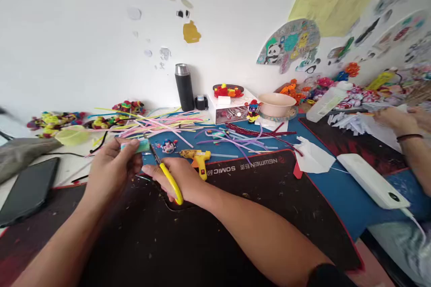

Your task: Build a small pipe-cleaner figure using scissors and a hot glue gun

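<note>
**Scissors' tips at the free right end of the green strip, blades set across its length**

Strip [144, 145]: up in front of the left hand [111, 163], above the near-left part of the desk. Pinched between thumb and fingers there, its right end standing out past them. Long axis roughly level, left to right, tilting slightly.

Scissors [171, 184]: in the right hand [182, 176], fingers wrapped about the yellow handles. Handles low and to the right, blades slanting up and leftward. Tips meet the strip's right end, or sit just beside it. Whether the strip lies between the blades, I cannot tell; nor how wide they stand apart (thin, dark, and partly lost against the clutter).

From the right hand, the strip lies up and to the left, beyond the blades. The left hand is the nearer of the two: it touches the strip directly, while the right reaches it only by way of the tool.

Around them: small figure [169, 145] just right of the blades; yellow glue gun [199, 160] beyond the right hand, nose pointing left; loose pipe cleaners [161, 124] spread behind; dark mat [218, 237] below both forearms. A co-worker's hand [392, 119] is well apart, far right, near white paper slips [350, 123].
</note>
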Tool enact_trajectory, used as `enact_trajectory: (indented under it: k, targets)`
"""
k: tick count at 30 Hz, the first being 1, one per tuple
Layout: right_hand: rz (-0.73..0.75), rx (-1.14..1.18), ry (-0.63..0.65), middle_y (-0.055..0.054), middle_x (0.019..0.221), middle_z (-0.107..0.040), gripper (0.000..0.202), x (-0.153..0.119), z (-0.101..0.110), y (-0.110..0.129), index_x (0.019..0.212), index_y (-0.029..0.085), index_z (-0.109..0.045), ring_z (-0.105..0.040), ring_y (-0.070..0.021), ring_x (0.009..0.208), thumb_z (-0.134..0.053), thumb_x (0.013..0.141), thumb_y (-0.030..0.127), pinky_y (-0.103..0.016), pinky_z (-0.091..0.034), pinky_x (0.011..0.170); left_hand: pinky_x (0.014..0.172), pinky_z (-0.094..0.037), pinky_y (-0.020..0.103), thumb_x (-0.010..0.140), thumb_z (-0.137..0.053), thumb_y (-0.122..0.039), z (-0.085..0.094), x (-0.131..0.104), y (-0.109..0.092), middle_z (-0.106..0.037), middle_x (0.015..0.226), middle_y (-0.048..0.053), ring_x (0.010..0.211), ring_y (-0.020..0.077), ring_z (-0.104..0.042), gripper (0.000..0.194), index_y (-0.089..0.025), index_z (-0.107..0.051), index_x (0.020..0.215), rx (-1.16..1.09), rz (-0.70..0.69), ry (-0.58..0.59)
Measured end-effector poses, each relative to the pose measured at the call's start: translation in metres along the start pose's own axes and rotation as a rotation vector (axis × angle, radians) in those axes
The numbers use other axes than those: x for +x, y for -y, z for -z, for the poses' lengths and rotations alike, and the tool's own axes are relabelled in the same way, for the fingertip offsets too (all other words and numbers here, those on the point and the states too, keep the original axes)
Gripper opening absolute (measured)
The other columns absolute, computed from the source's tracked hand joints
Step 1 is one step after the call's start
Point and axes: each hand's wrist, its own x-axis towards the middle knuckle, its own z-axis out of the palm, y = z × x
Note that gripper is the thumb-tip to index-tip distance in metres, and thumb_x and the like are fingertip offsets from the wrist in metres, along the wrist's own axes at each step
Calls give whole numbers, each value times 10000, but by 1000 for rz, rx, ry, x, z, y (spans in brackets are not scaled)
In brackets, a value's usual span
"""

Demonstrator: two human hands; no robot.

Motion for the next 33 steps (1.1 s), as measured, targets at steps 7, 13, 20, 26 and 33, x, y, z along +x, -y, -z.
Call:
enact_trajectory:
  k: [7,13,20,26,33]
  targets:
    - [-13,31,54,39,540,-595,631,-3,0,3,800,220,-588,-580,-131,417,-653,920,836,-223,-411,467,355,-344,162,823,-850,-427,-1,6,-2,-532,508,-81,398,81,-447,384,-223,-540,725,-100,21,22]
    - [-10,339,194,4,616,-682,687,5,-5,-7,950,219,-609,-687,-173,513,-669,849,897,-226,-531,478,342,-300,165,853,-812,-381,-1,6,-6,-510,517,-78,396,79,-439,355,-227,-516,731,-168,60,-9]
    - [-40,436,253,-7,744,-738,676,11,-2,-1,1072,216,-631,-744,-158,655,-747,829,836,-221,-588,623,348,-310,170,843,-820,-376,-2,6,-8,-498,508,-79,410,85,-436,360,-232,-512,724,-189,45,-29]
    - [-3,424,228,-6,828,-725,693,8,-2,0,1140,209,-651,-731,-141,654,-748,839,825,-200,-566,592,347,-321,170,836,-837,-413,-1,6,-7,-527,514,-76,407,85,-463,376,-226,-535,713,-151,4,-56]
    - [14,236,179,5,793,-695,687,-3,2,5,1061,206,-607,-682,-129,513,-607,911,877,-187,-488,431,335,-346,161,778,-906,-463,-3,1,-6,-589,508,-76,394,96,-480,403,-234,-575,769,-84,-34,-63]
